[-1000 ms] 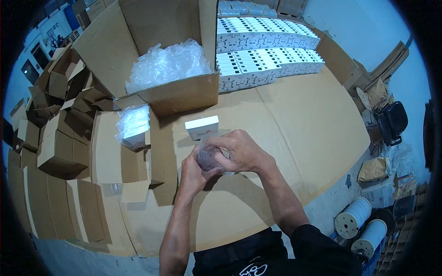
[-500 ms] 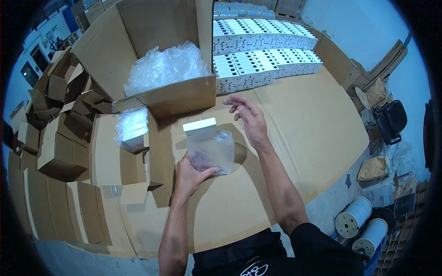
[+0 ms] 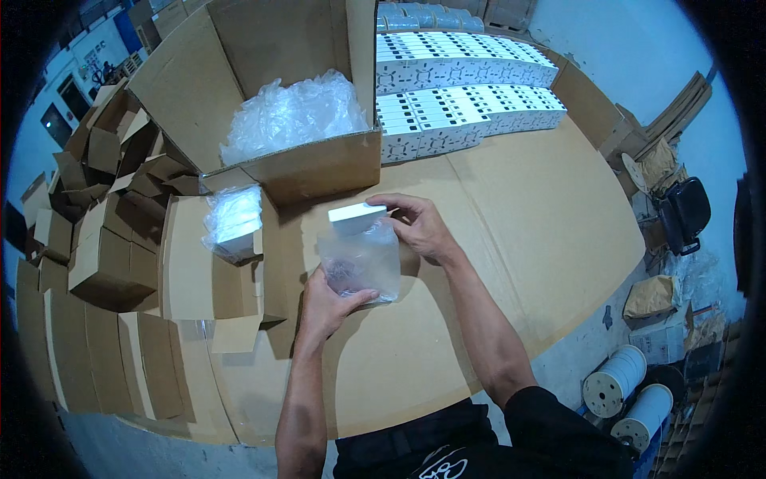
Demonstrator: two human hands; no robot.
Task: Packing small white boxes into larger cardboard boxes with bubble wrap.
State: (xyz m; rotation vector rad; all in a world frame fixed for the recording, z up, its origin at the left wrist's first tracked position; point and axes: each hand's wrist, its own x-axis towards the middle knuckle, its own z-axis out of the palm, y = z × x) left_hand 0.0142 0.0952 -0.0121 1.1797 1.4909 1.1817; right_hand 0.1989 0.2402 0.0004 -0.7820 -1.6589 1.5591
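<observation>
A clear plastic bag (image 3: 369,259) is gripped at its lower left by my left hand (image 3: 325,306), whose thumb lies across its lower edge. A small white box (image 3: 357,214) sticks out of the bag's far, upper end, with its lower part inside the plastic. My right hand (image 3: 423,229) is at the box's right end and the bag's upper right corner, fingers closed round them; the index finger is at the box's far edge. Left of the bag, an open cardboard carton (image 3: 231,291) holds plastic-wrapped white boxes (image 3: 236,219).
A large open carton (image 3: 319,170) with crumpled clear bags (image 3: 295,116) stands behind my hands. Rows of white boxes (image 3: 447,120) are stacked at the far right of the cardboard-covered table (image 3: 542,223). Empty cartons (image 3: 112,267) crowd the left; cable spools (image 3: 614,379) stand on the floor at right.
My right hand has moved left and down from open air to the box's right end and closed there. The bag and box have shifted slightly; my left hand keeps its grip.
</observation>
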